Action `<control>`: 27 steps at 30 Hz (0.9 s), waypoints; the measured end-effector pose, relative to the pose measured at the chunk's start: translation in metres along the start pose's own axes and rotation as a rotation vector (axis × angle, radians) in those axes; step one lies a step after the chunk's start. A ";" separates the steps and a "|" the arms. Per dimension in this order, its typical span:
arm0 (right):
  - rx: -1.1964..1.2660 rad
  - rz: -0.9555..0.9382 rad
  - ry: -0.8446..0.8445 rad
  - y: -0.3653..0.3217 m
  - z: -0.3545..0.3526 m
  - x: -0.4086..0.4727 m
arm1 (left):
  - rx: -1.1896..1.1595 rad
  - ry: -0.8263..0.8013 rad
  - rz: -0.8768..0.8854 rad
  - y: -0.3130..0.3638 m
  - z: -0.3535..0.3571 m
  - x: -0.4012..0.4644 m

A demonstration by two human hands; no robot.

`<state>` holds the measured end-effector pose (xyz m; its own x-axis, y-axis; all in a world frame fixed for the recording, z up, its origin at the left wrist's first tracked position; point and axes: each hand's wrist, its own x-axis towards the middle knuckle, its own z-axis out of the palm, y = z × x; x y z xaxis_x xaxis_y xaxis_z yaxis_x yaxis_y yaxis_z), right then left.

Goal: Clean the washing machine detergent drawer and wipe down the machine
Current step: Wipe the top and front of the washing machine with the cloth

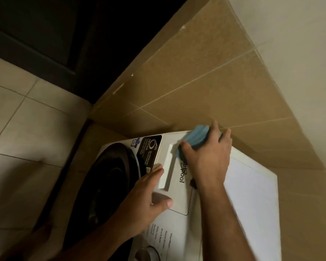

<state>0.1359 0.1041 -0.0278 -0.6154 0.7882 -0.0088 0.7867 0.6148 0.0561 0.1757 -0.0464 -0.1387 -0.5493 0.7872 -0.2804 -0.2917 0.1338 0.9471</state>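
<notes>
Two bare forearms are seen nearest the camera, reaching forward over a white front-loading washing machine (pixel 252 194). Below them, at the bottom edge, part of a round control dial (pixel 149 253) and lines of program text are visible on the front panel.

On the left, the left hand (pixel 147 196) is laid against the detergent drawer (pixel 174 178), which sits shut in the panel's upper corner. Its fingers are extended and spread apart, with the thumb resting on the drawer's near corner and a fingertip reaching the edge beside the recessed handle; nothing is gripped by it. Just left of the drawer, a black label (pixel 151 147) and the dark round door (pixel 109 181) are seen.

Farther on, the right hand (pixel 205 157) is pressed onto a blue cloth (pixel 198 138) at the drawer's far end, where the front meets the machine top. The cloth is bunched under the palm, with thumb and fingers curved around it. Part of the brand lettering is covered by the wrist.

The machine's far side is set close against a brown tiled wall (pixel 205 81), so little room is left past the cloth. Pale floor tiles (pixel 26 129) lie open to the left, with a dark doorway (pixel 45 34) beyond.
</notes>
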 end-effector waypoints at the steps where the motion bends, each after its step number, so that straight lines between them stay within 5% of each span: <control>1: -0.072 -0.037 -0.003 -0.006 -0.001 0.009 | 0.001 -0.003 -0.002 0.001 -0.001 0.000; 8: -0.725 -0.367 -0.105 -0.034 0.000 0.034 | -0.047 0.017 -0.089 0.006 -0.018 0.007; 14: -1.068 -0.465 -0.281 -0.057 0.030 0.039 | -0.051 0.037 -0.165 -0.003 -0.032 0.010; 27: -1.140 -0.713 -0.471 -0.039 0.086 -0.046 | -0.280 0.192 -0.284 -0.021 -0.054 0.009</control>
<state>0.1382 0.0463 -0.1154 -0.6051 0.3986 -0.6892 -0.2879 0.6975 0.6562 0.1347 -0.0749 -0.1693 -0.5444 0.6134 -0.5721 -0.6383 0.1395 0.7570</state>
